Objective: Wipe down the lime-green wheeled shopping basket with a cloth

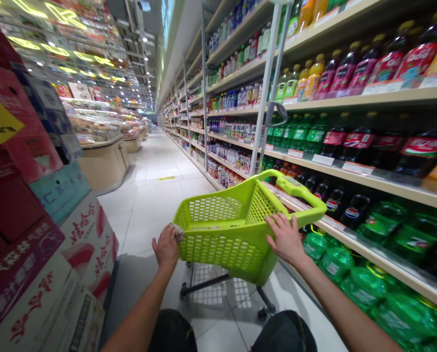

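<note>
A lime-green plastic shopping cart (pixel 218 249) stands in front of me in a supermarket aisle, its basket empty. My left hand (pixel 166 247) is closed on a crumpled light cloth (pixel 176 231) pressed against the cart's left rim. My right hand (pixel 285 238) lies on the cart's right rear edge below the green handle (pixel 299 193), fingers stretched out flat. Both forearms reach forward from the bottom of the view.
Shelves of drink bottles (pixel 350 142) run along the right, with green bottles (pixel 380 283) low down. Stacked cardboard boxes (pixel 38 254) stand close on the left. A metal ladder (pixel 270 88) leans on the shelf. The tiled aisle floor (pixel 156 181) runs ahead past display counters (pixel 104 161).
</note>
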Demonstrator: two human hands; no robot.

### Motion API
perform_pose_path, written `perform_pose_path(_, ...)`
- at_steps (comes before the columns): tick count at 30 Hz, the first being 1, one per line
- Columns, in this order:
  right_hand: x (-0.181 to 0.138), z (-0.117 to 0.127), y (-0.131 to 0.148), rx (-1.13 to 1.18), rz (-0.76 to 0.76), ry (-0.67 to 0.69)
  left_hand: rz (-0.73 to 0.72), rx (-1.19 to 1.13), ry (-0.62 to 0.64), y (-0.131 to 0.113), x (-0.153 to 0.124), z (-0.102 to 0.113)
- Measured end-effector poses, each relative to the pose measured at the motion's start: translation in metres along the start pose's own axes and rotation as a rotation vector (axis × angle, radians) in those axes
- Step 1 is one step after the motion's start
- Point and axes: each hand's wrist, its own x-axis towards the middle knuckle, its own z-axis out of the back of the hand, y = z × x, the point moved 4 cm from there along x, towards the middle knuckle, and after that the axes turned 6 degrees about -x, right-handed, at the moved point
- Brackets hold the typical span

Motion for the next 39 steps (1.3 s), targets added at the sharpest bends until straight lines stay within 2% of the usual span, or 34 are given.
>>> perform_pose_path(2,-0.002,0.001,0.002,0.008,-0.013,-0.016,-0.042,-0.059,0.0,-0.011,-0.003,-0.003)
perform_pose_path(5,-0.004,0.002,0.003,0.022,-0.018,-0.042,-0.277,-0.19,0.154,-0.052,-0.012,-0.016)
perform_pose_path(7,-0.007,0.002,0.0,0.035,-0.016,-0.054,-0.383,-0.224,0.253,-0.064,-0.013,-0.02)
perform_pose_path(9,-0.009,0.001,-0.003,0.048,-0.014,-0.062,-0.353,-0.201,0.263,-0.054,-0.007,-0.017)
perform_pose_path(11,-0.011,0.001,-0.005,0.056,-0.017,-0.07,-0.207,-0.141,0.191,-0.033,0.002,-0.01)
perform_pose_path(13,-0.012,0.0,-0.006,0.061,-0.026,-0.077,-0.103,-0.11,0.141,-0.027,0.004,-0.01)
perform_pose_path(15,-0.012,-0.001,-0.008,0.067,-0.031,-0.085,-0.137,-0.144,0.173,-0.046,-0.001,-0.018)
perform_pose_path(18,-0.013,-0.002,-0.011,0.072,-0.013,-0.095,-0.338,-0.258,0.313,-0.097,-0.015,-0.033)
perform_pose_path(20,-0.014,-0.002,-0.015,0.075,-0.001,-0.096,-0.414,-0.291,0.39,-0.11,-0.017,-0.036)
perform_pose_path(21,-0.014,-0.002,-0.016,0.078,0.001,-0.094,-0.406,-0.284,0.402,-0.106,-0.015,-0.035)
perform_pose_path(23,-0.015,-0.004,-0.019,0.086,-0.001,-0.092,-0.292,-0.233,0.349,-0.08,-0.006,-0.027)
perform_pose_path(25,-0.016,-0.006,-0.02,0.093,-0.013,-0.1,-0.116,-0.166,0.219,-0.05,0.002,-0.017)
perform_pose_path(27,-0.016,-0.007,-0.018,0.093,-0.037,-0.124,-0.041,-0.147,0.149,-0.041,0.001,-0.014)
perform_pose_path(29,-0.016,-0.008,-0.016,0.087,-0.066,-0.147,-0.106,-0.202,0.187,-0.063,-0.007,-0.02)
perform_pose_path(32,-0.017,-0.009,-0.014,0.078,-0.079,-0.155,-0.332,-0.34,0.372,-0.121,-0.021,-0.034)
perform_pose_path(34,-0.017,-0.009,-0.014,0.084,-0.073,-0.154,-0.407,-0.377,0.465,-0.139,-0.024,-0.037)
perform_pose_path(35,-0.018,-0.008,-0.014,0.091,-0.071,-0.155,-0.404,-0.373,0.484,-0.136,-0.022,-0.036)
perform_pose_path(37,-0.018,-0.007,-0.016,0.109,-0.08,-0.16,-0.324,-0.326,0.453,-0.111,-0.012,-0.029)
perform_pose_path(39,-0.018,-0.007,-0.017,0.125,-0.1,-0.168,-0.175,-0.239,0.316,-0.074,-0.002,-0.019)
